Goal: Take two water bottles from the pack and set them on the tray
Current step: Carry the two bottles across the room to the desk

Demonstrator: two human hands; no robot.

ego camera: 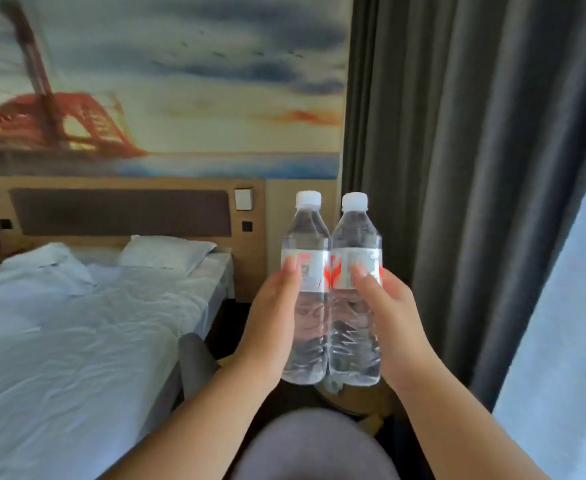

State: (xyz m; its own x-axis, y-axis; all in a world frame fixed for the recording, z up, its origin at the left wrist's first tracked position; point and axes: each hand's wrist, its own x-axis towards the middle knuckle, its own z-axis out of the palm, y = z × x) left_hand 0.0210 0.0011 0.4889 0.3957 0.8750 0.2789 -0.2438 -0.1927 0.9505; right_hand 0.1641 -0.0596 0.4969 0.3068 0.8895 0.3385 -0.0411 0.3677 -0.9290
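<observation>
Not much room here: the bed (pixel 76 323) is taking up the whole left side, its near right edge running close to the person's left arm, and the dark curtain (pixel 475 168) is hanging down the right. Between them there's just a narrow strip of dark floor (pixel 229 317) leading to the far wall.

Both bottles are being held up in mid-air, upright, sides touching, right in the middle of the view. The left hand (pixel 270 317) is wrapping around the left bottle (pixel 307 271) from its outer side, thumb pressing on the label. The right hand (pixel 388 313) is doing the same on the right bottle (pixel 353 271), fingers curling behind it, thumb lying across the front. So both hands are closed round their bottles, not spread.

The bottles are clear ribbed plastic full of water, with white screw caps and white labels with red marks. The bed sheet is white and wrinkly, with a pillow (pixel 166 252) sitting at the far end against a wooden headboard (pixel 250 244) with a brown padded panel. Something round and wooden is peeking out below the bottles, too hidden to say what.
</observation>
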